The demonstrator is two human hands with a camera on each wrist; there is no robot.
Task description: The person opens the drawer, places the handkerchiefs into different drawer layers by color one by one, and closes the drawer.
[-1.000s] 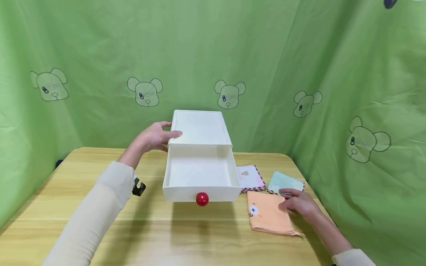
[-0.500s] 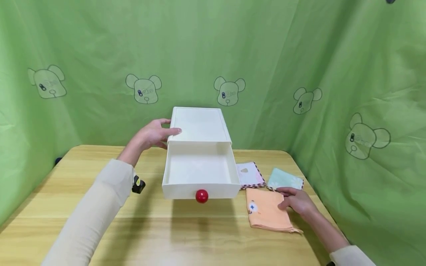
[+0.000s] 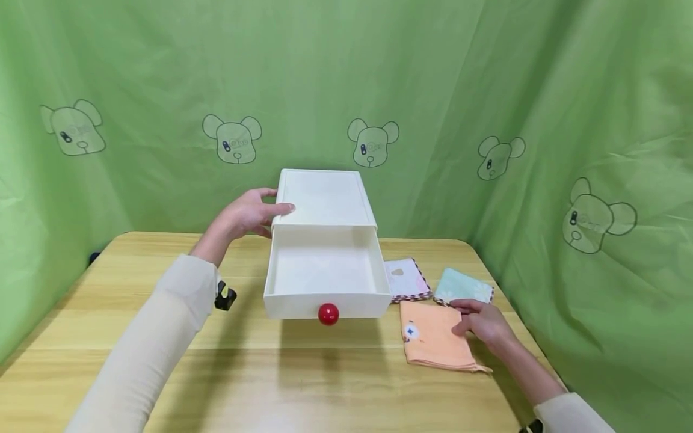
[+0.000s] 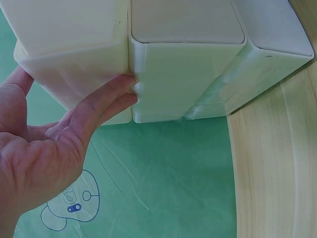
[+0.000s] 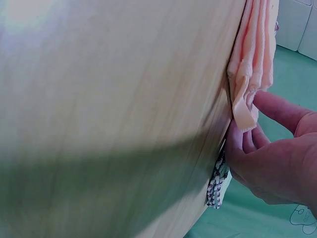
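Observation:
A white drawer unit (image 3: 325,195) stands on the table, its top drawer (image 3: 327,264) pulled out and bare inside, with a red ball knob (image 3: 328,314) on the front. My left hand (image 3: 246,213) grips the unit's upper left edge, thumb on top and fingertips along the side. In the left wrist view, those fingers (image 4: 106,99) reach the seam below the top box. At the right, my right hand (image 3: 485,325) pinches the right edge of a folded orange towel (image 3: 438,337), thumb above and fingers low by the table. A small loop (image 5: 243,109) hangs from the towel's corner.
A folded mint towel (image 3: 462,287) lies just behind my right hand. Beside the drawer unit lies a folded white towel (image 3: 406,279) with a checked border, partly hidden by the drawer. Green curtain (image 3: 433,90) closes off the back and sides of the wooden table (image 3: 243,373).
The head view has tilted, so everything sits a little higher in it. Both hands keep their places at the drawer unit and the orange towel.

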